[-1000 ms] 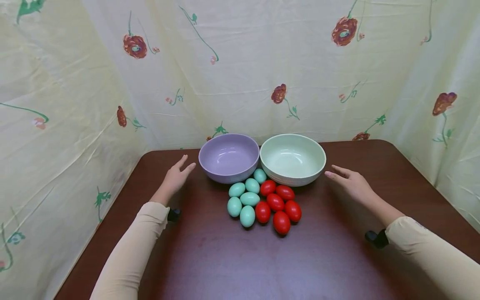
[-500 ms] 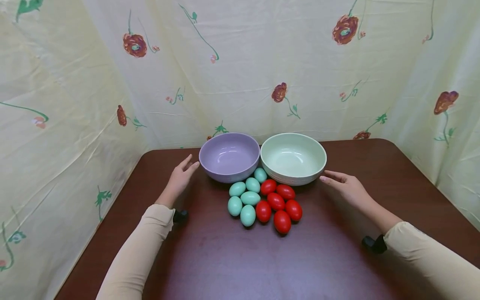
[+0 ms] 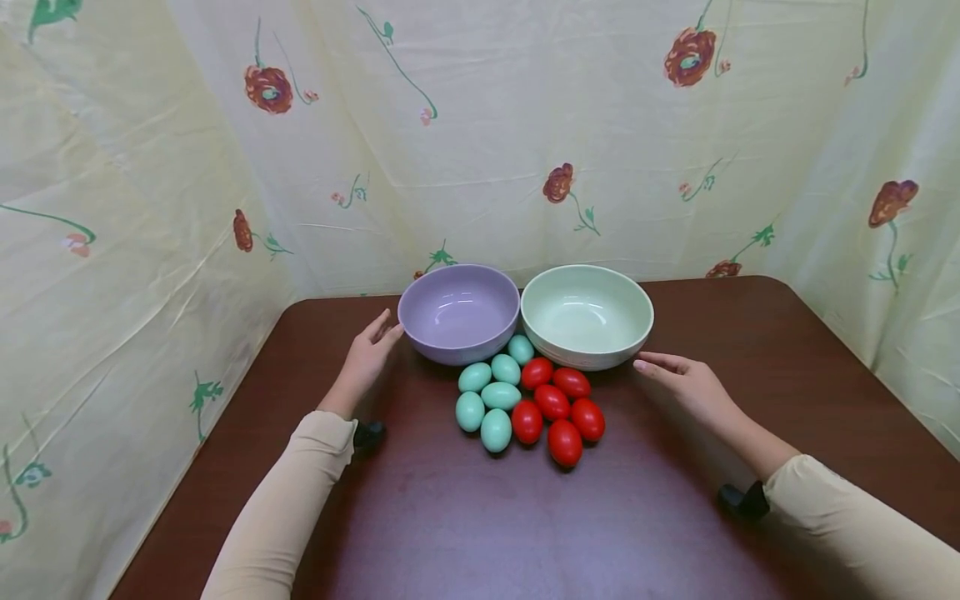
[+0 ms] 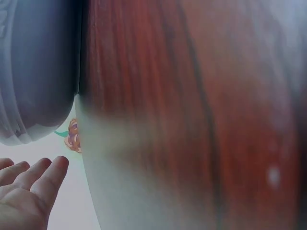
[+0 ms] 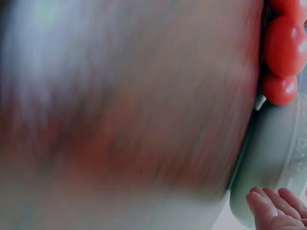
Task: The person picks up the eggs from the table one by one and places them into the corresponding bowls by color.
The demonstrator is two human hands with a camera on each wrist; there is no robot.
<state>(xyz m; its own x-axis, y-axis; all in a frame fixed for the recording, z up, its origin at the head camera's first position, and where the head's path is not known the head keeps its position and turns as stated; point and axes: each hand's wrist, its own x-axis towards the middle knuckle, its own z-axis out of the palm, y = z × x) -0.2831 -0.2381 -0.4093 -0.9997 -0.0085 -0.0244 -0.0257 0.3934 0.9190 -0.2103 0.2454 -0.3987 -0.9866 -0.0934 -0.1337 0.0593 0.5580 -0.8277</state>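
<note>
A purple bowl [image 3: 459, 315] and a pale green bowl [image 3: 587, 319] stand side by side at the back of the table. My left hand [image 3: 365, 364] is just left of the purple bowl, fingers extended, fingertips close to its side. In the left wrist view the fingers [image 4: 45, 179] lie straight below the bowl's wall. My right hand [image 3: 690, 385] is at the right side of the green bowl, fingertips right at its lower wall and nothing in its grasp. Several mint-green eggs [image 3: 500, 396] and several red eggs [image 3: 552, 402] cluster in front of the bowls.
The brown table [image 3: 480, 525] stretches toward the front. A floral cloth [image 3: 480, 125] hangs behind and along both sides. Black wrist straps show at the left cuff [image 3: 369, 435] and the right cuff [image 3: 745, 502].
Both hands have moved inward toward the bowls, the left to the right and the right to the left and slightly down. Bowls and eggs stay in place.
</note>
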